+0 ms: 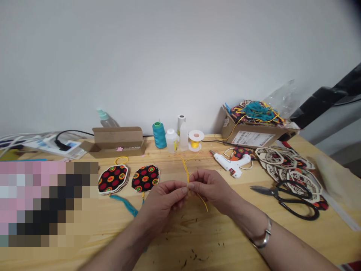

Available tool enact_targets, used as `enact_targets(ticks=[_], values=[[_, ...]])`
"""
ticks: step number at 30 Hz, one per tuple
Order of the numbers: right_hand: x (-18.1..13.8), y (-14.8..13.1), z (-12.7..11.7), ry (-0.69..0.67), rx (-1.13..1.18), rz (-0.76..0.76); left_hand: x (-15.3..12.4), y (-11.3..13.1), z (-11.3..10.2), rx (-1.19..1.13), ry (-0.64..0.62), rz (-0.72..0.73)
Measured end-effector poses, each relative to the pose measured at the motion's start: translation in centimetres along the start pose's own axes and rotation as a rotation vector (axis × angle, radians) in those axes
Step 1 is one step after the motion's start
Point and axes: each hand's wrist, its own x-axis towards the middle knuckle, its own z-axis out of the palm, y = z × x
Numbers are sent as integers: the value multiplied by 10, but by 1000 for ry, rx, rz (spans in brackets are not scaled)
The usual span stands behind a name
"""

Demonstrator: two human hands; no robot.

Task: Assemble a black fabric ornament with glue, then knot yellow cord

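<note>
Both my hands meet over the middle of the wooden table [197, 241], pinching a yellow cord [186, 171]. My left hand [166, 199] is closed on the cord from the left. My right hand [210, 186] is closed on it from the right, with a silver bracelet on the wrist. The cord runs back toward a small yellow spool [195, 141], and a loose end hangs below my right hand. Two fabric-covered ornaments [145, 178] with red and green dots on black lie just left of my hands.
A white glue gun [231, 163] and black scissors [293, 199] lie to the right, beside a pile of cut wooden ornaments [290, 169]. At the back stand a teal thread cone [159, 134], white bottles [172, 140] and two cardboard boxes [254, 135]. A teal tassel [125, 203] lies at left.
</note>
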Motion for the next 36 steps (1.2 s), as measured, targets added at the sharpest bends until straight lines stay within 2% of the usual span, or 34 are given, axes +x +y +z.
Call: enact_targets(ticks=[8, 16, 20, 23, 29, 33, 36], values=[[1, 4, 0, 8, -59, -40, 2, 2, 1, 15, 26, 10], [0, 2, -9, 106, -572, -243, 5, 3, -3, -36, 148, 54], [-9, 0, -5, 177, -733, -320, 5, 3, -3, 3, 177, 73], [-18, 2, 2, 209, -827, -452, 5, 2, -2, 10, 198, 74], [-23, 19, 15, 185, -1244, -926, 5, -4, 0, -187, 206, 2], [-22, 21, 17, 109, -1428, -995, 4, -3, -1, -288, 182, -15], [-24, 15, 15, 78, -1460, -1014, 3, 0, -1, -335, 174, -24]])
